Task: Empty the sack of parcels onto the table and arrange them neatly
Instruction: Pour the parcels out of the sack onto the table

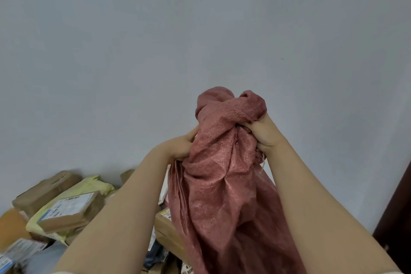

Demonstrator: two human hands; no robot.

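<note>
Nearest, at lower centre, the red woven sack (222,196) hangs limp, and its lower part runs out of view. It blocks the centre of the parcel heap; a brown box (165,226) shows only partly behind its left edge. At lower left are more parcels in a loose pile: a labelled carton (71,212) lies on a yellow mailer (97,184), w/ a brown taped parcel (47,187) just behind. The surface under the heap can't be made out. Higher up, my L hand (180,147) grips a fold on the sack's left side. My R hand (268,134) is clenched round the bunched end, held raised. Beyond is a plain grey wall (200,29). A dark door edge (398,207) is at far R.
</note>
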